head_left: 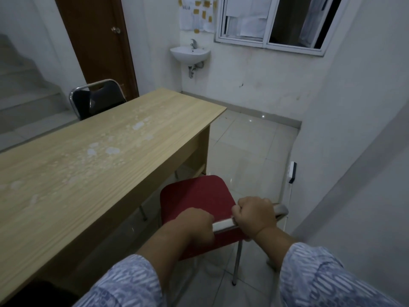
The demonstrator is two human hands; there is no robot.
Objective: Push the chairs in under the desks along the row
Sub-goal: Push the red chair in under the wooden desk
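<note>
Your left grip (194,224) and right grip (254,216) are both clenched round the chrome top rail (223,224) of the red chair (194,196), knuckles up. A short bare stretch of rail shows between them, so they're close but not touching. The right grip sits near the rail's right corner. The left grip covers the rail's other end, so you can't see that bit.

The red seat runs straight out ahead of both grips and shows in full, so it isn't tucked in. Its left edge runs just beside the long front edge of the worktop (88,162), and its far end is close to the worktop's side panel. One chrome leg (236,262) drops to the tiled floor (247,147) below your right grip.

The worktop stretches away to the left of your left grip, pale wood with whitish blotches on top. Across it, well beyond both grips, a black chair (97,98) stands at the far side with its backrest above the edge. Behind that are a brown door (95,41) and some steps (22,85).

Right of your right grip there's a white wall, quite near, with a white socket strip (292,172) low on it. Far ahead are a small wall sink (190,53) and a window (276,23).
</note>
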